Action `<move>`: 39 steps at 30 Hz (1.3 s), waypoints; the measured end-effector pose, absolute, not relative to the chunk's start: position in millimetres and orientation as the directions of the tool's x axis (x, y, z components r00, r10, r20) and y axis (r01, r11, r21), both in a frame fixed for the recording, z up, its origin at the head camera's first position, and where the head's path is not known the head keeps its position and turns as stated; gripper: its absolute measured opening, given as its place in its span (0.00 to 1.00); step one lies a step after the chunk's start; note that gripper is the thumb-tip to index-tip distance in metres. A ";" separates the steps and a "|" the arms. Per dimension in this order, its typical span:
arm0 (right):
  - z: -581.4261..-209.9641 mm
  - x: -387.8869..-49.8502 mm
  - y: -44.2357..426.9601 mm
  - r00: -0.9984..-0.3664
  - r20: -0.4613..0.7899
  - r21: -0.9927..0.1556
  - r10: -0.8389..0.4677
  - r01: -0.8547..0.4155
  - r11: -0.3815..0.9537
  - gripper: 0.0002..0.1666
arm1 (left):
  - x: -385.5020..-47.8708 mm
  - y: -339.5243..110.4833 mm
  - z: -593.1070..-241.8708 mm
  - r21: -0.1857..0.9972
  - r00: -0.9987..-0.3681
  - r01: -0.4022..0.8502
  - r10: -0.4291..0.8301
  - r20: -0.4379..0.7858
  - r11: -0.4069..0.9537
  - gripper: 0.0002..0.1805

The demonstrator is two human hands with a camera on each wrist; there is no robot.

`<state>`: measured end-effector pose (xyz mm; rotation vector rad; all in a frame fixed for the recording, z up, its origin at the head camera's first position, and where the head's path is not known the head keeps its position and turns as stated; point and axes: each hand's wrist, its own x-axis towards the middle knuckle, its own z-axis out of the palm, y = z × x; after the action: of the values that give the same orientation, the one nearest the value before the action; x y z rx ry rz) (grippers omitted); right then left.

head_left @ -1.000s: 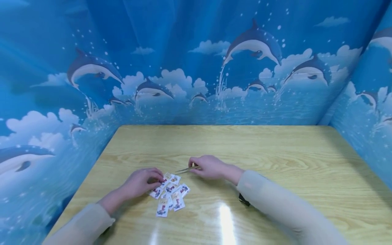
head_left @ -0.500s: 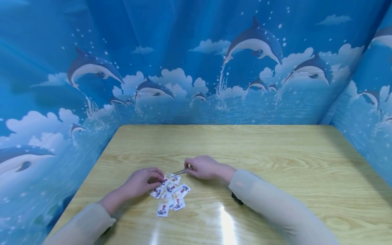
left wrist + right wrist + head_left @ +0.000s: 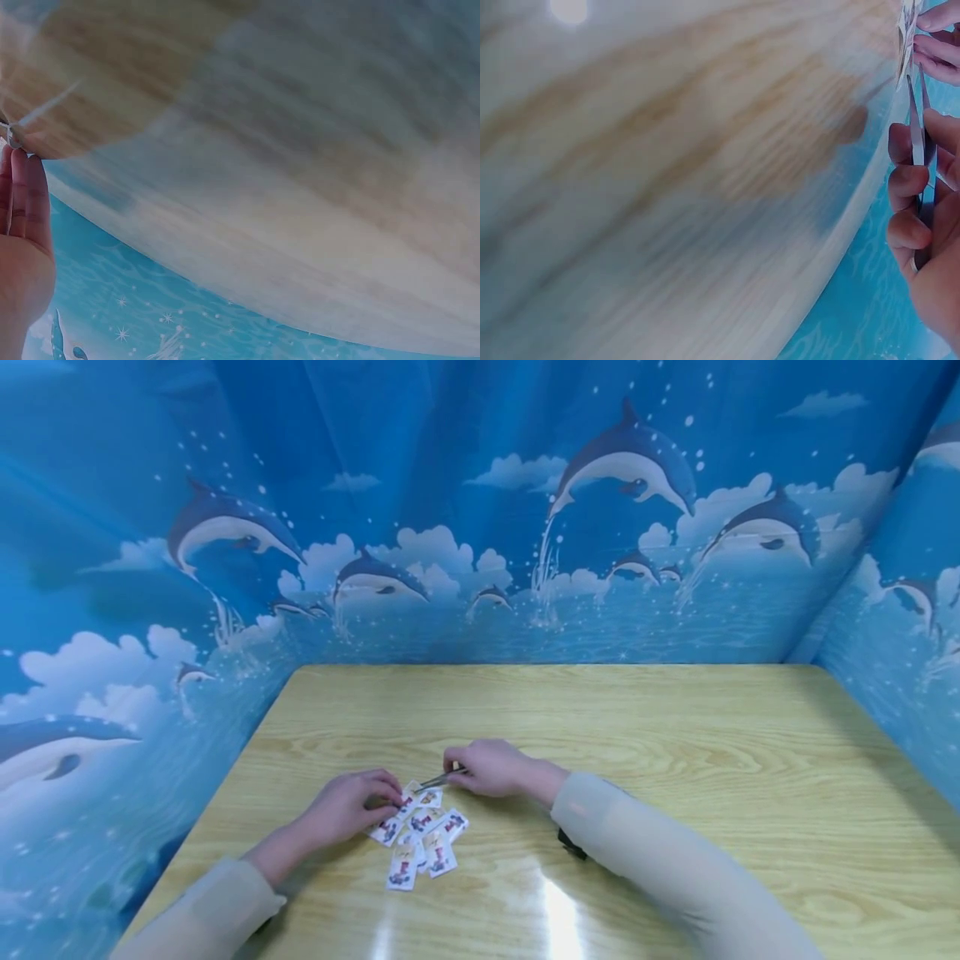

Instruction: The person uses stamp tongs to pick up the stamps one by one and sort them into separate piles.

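Observation:
Several small white cards (image 3: 424, 820) with coloured cartoon prints lie overlapping on the wooden table, left of centre. At the upper left of the pile, my left hand (image 3: 347, 807) holds one card between thumb and fingertips; the fingers cover part of it. My right hand (image 3: 491, 767) grips metal tweezers (image 3: 439, 778), whose tips reach the upper edge of the cards, close to the left fingers. In the right wrist view the two arms of the tweezers (image 3: 918, 142) stand slightly apart. The left wrist view shows the left fingers (image 3: 20, 195) stretched toward something pale at the frame's edge.
The wood-grain table (image 3: 675, 735) extends far to the right and back of the hands. Blue curtains (image 3: 450, 485) with printed dolphins enclose its back and sides. A bright reflection lies on the near tabletop, and a dark object (image 3: 572, 845) shows under the right sleeve.
My right hand has moved left, bringing the tweezers' tips from beside the pile to the cards' upper edge. My left hand has stayed in place on its card.

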<state>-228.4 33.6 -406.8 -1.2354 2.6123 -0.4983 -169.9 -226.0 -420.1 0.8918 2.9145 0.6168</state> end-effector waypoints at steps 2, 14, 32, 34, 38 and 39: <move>-406.6 -228.4 33.9 -0.631 -0.039 -0.396 -0.775 -0.702 0.591 0.09 | -169.9 -225.8 -420.2 0.382 -0.837 0.528 0.541 0.081 0.758 0.07; -406.5 -226.7 32.0 -0.611 0.015 -0.369 -0.792 -0.739 0.563 0.04 | -170.7 -225.4 -419.2 0.392 -0.840 0.520 0.537 0.074 0.759 0.08; -393.4 -229.8 38.0 -0.658 0.012 -0.423 -0.753 -0.686 0.592 0.05 | -175.1 -229.6 -413.3 0.526 -0.858 0.478 0.504 0.105 0.704 0.07; -389.0 -231.3 42.7 -0.660 0.020 -0.433 -0.751 -0.683 0.589 0.05 | -177.0 -228.4 -411.0 0.547 -0.858 0.477 0.498 0.122 0.688 0.07; -380.3 -234.3 58.8 -0.656 0.041 -0.463 -0.753 -0.681 0.568 0.06 | -182.4 -220.5 -404.1 0.558 -0.844 0.507 0.511 0.164 0.657 0.07; -378.8 -234.9 64.2 -0.654 0.048 -0.472 -0.755 -0.681 0.560 0.06 | -184.1 -217.5 -402.1 0.553 -0.838 0.518 0.517 0.175 0.653 0.06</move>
<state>-234.9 64.2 -378.8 -1.2212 2.6304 -0.6918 -184.1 -217.5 -402.1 0.8941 2.8581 0.9563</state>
